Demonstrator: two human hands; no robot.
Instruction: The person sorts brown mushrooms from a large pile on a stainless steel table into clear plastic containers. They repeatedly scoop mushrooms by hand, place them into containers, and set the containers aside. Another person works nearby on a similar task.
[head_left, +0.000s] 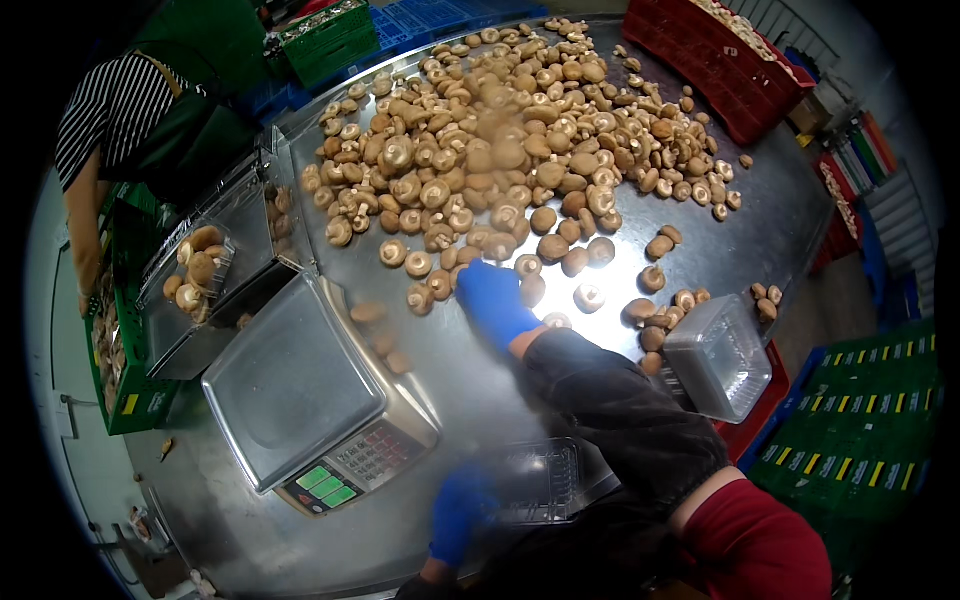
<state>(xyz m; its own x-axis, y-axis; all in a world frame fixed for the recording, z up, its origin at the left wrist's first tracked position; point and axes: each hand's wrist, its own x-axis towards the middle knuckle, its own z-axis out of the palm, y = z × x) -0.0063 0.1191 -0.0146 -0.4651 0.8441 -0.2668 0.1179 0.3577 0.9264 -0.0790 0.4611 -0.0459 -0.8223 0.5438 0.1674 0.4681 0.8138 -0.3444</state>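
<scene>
My right hand (491, 301), in a blue glove, reaches to the near edge of a large heap of brown shiitake-like mushrooms (450, 157). Its fingertips meet mushrooms there, and whether they grip one is hidden by the hand itself. Close to my body, my left hand (461, 514), also blue-gloved and blurred, is at the left side of a clear plastic punnet (536, 480). I cannot tell if its fingers hold the rim. No mushrooms show in that punnet. A few loose mushrooms lie right of my right hand, among them an upturned one (589, 298).
A digital scale (296, 382) with a bare pan stands left. Beyond it, a filled punnet (217, 277) rests on a metal machine (251, 255). Nested clear punnets (716, 360) sit right. A red crate (712, 67) borders the heap. A co-worker (127, 112) bends over a green crate (142, 397).
</scene>
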